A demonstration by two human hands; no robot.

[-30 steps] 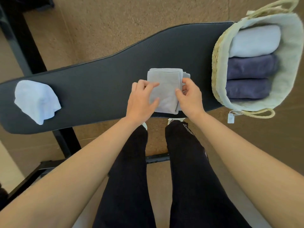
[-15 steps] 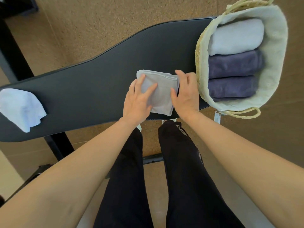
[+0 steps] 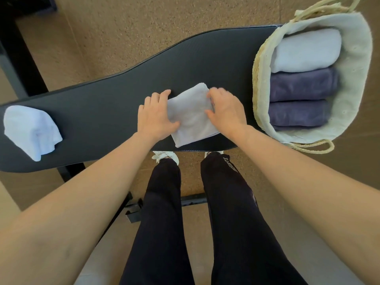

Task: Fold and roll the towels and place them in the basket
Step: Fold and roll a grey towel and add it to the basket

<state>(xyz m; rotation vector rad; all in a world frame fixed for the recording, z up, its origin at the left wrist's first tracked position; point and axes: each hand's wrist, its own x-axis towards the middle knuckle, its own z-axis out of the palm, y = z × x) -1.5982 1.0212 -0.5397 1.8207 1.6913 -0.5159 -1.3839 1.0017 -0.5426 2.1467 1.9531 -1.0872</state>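
Observation:
A pale grey folded towel lies on the black padded bench, turned at a slant. My left hand grips its left edge, thumb on top. On the towel's right edge rests my right hand, fingers curled over the far corner. At the right end of the bench stands a woven basket with a cream lining. It holds a light rolled towel and two purple rolled towels side by side. A crumpled white towel lies at the bench's left end.
The bench stands on black metal legs over a tan speckled floor. My legs in black trousers and white shoes are right below the bench's near edge. A rope handle hangs off the basket's near side.
Both hands have turned the folded towel so it lies slanted, and shifted from its near part to its two sides. The view has also swung a little.

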